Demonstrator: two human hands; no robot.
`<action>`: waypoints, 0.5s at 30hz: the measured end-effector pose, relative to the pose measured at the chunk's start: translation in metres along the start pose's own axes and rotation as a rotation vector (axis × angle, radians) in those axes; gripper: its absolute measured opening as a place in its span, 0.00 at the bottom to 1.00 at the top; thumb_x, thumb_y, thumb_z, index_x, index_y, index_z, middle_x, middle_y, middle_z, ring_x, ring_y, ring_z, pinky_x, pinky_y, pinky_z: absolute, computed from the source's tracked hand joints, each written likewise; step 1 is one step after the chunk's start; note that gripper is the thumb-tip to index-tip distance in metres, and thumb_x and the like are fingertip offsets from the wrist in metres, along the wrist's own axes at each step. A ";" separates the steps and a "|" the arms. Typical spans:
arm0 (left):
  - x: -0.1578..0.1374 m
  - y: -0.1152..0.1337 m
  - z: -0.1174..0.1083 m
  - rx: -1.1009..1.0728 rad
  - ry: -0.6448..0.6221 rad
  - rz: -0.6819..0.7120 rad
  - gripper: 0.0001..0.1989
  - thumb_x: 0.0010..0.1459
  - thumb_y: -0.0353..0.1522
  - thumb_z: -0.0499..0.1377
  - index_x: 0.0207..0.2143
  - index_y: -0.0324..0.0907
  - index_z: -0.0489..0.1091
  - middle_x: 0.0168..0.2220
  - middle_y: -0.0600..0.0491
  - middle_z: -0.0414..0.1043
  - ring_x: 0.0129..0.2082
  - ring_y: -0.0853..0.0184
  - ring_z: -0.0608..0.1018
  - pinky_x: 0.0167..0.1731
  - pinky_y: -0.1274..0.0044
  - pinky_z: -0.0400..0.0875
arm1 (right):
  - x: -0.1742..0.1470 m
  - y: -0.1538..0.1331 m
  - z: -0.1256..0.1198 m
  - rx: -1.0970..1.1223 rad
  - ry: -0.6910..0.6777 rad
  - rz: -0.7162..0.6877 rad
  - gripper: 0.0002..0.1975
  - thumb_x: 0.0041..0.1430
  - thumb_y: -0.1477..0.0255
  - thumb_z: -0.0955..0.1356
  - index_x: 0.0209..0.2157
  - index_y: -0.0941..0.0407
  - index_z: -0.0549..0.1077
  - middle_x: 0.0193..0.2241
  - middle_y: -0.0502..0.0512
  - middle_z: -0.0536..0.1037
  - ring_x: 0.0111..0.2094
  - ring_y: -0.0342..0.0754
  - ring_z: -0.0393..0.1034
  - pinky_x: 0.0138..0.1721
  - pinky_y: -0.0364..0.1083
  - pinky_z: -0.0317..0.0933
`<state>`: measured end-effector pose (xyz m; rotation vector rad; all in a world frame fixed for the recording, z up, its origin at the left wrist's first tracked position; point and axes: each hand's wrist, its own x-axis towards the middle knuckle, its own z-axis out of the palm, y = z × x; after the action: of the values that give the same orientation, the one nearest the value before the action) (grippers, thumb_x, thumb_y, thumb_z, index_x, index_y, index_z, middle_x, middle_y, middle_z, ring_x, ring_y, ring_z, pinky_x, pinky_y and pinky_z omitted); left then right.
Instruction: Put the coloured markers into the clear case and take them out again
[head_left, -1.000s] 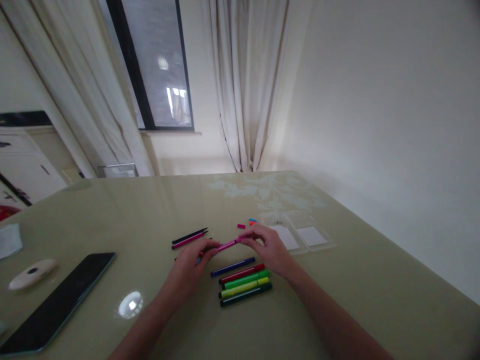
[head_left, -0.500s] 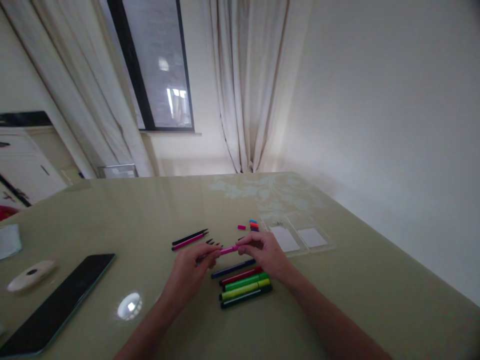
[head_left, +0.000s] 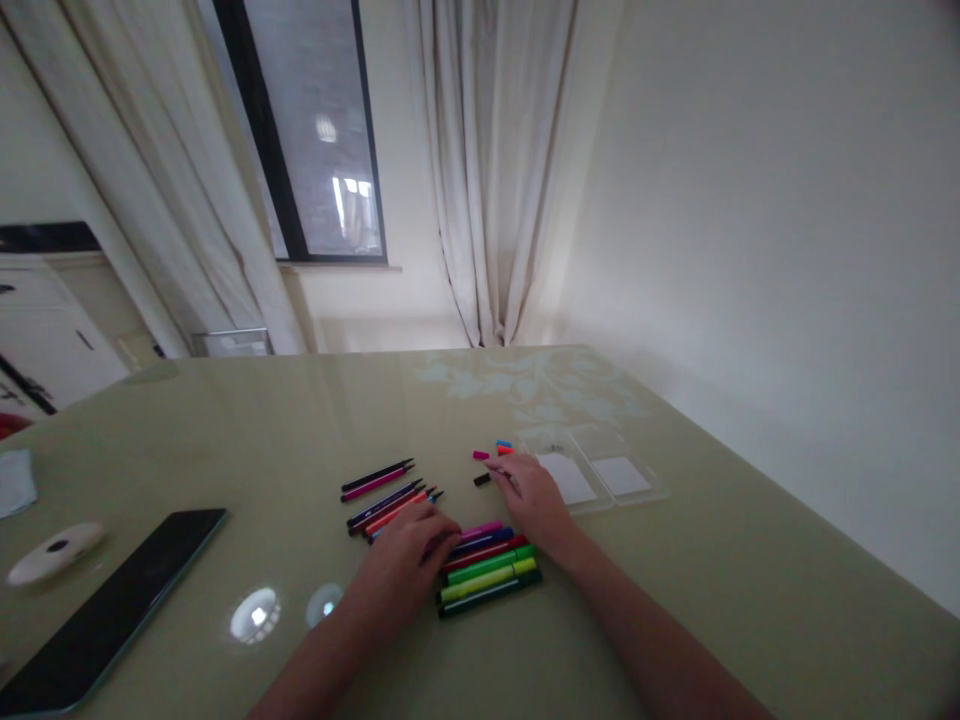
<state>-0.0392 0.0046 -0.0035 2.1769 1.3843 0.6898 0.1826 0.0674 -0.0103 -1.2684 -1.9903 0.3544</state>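
Note:
The pink marker [head_left: 484, 529], cap on, lies at the top of a row of capped markers. My left hand [head_left: 409, 550] has its fingers closed round the marker's left end. Below it in the row are a dark blue marker [head_left: 491, 543], a red marker [head_left: 517, 543], a green marker [head_left: 491, 566], a yellow-green marker [head_left: 487, 580] and a dark green marker [head_left: 491, 595]. My right hand [head_left: 529, 495] is over the loose caps, thumb and fingertips together. Beside its fingertips lie a black cap [head_left: 481, 480] and a pink cap [head_left: 481, 456]; whether it grips one is hidden.
Several uncapped markers [head_left: 386, 505] lie left of centre. Behind the right hand are a blue cap [head_left: 504, 443] and a clear plastic case [head_left: 656, 492], opened out flat. At the left are a black tablet [head_left: 127, 600] and a white oval object [head_left: 56, 553].
The pink marker, held between both hands before, has come down beside the dark blue marker with my left hand. My right hand has let go of it and shifted up to the caps.

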 end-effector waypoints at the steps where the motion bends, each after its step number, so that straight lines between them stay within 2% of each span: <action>1: 0.000 -0.001 0.000 0.001 -0.008 0.013 0.15 0.68 0.39 0.54 0.41 0.47 0.80 0.42 0.49 0.78 0.43 0.61 0.78 0.45 0.73 0.71 | 0.000 0.002 0.001 -0.038 -0.024 -0.012 0.12 0.66 0.75 0.66 0.47 0.55 0.80 0.46 0.58 0.83 0.49 0.54 0.75 0.54 0.52 0.65; 3: 0.002 -0.006 -0.005 0.030 0.025 0.009 0.16 0.68 0.38 0.53 0.43 0.46 0.80 0.44 0.48 0.78 0.44 0.60 0.78 0.46 0.72 0.71 | -0.001 0.004 0.003 -0.105 -0.070 -0.036 0.11 0.65 0.76 0.67 0.45 0.54 0.81 0.45 0.58 0.83 0.49 0.54 0.74 0.55 0.53 0.64; 6: 0.004 -0.025 -0.023 0.161 0.170 -0.115 0.18 0.68 0.36 0.50 0.43 0.43 0.79 0.45 0.46 0.78 0.46 0.58 0.78 0.48 0.69 0.71 | -0.002 0.002 0.002 -0.172 -0.131 -0.053 0.08 0.64 0.76 0.69 0.41 0.54 0.82 0.41 0.57 0.83 0.46 0.53 0.74 0.53 0.52 0.65; 8: 0.003 -0.042 -0.038 0.315 0.271 -0.219 0.19 0.68 0.36 0.48 0.45 0.41 0.79 0.45 0.44 0.78 0.47 0.55 0.77 0.50 0.66 0.70 | -0.001 0.000 0.000 -0.195 -0.147 -0.039 0.07 0.63 0.75 0.70 0.40 0.55 0.82 0.40 0.57 0.82 0.46 0.54 0.73 0.50 0.51 0.66; 10: 0.000 -0.059 -0.050 0.503 0.332 -0.280 0.21 0.68 0.35 0.46 0.50 0.39 0.77 0.48 0.42 0.76 0.48 0.52 0.76 0.50 0.64 0.70 | -0.001 -0.002 -0.002 -0.202 -0.155 -0.021 0.06 0.63 0.76 0.70 0.39 0.55 0.82 0.39 0.58 0.81 0.46 0.54 0.73 0.49 0.51 0.66; 12: -0.003 -0.073 -0.058 0.630 0.340 -0.317 0.23 0.68 0.34 0.45 0.53 0.38 0.75 0.51 0.40 0.75 0.49 0.50 0.76 0.51 0.62 0.69 | 0.000 -0.003 -0.003 -0.196 -0.161 -0.003 0.06 0.62 0.76 0.70 0.38 0.55 0.81 0.39 0.58 0.82 0.45 0.54 0.74 0.49 0.51 0.66; 15: -0.004 -0.083 -0.061 0.645 0.282 -0.357 0.23 0.69 0.34 0.43 0.49 0.40 0.77 0.51 0.42 0.77 0.48 0.50 0.76 0.50 0.62 0.69 | 0.000 -0.005 -0.005 -0.158 -0.137 0.028 0.06 0.62 0.77 0.70 0.39 0.55 0.81 0.39 0.57 0.83 0.44 0.54 0.75 0.49 0.51 0.66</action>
<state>-0.1361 0.0395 -0.0089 2.2299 2.3327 0.4633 0.1827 0.0642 -0.0036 -1.4037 -2.1538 0.3098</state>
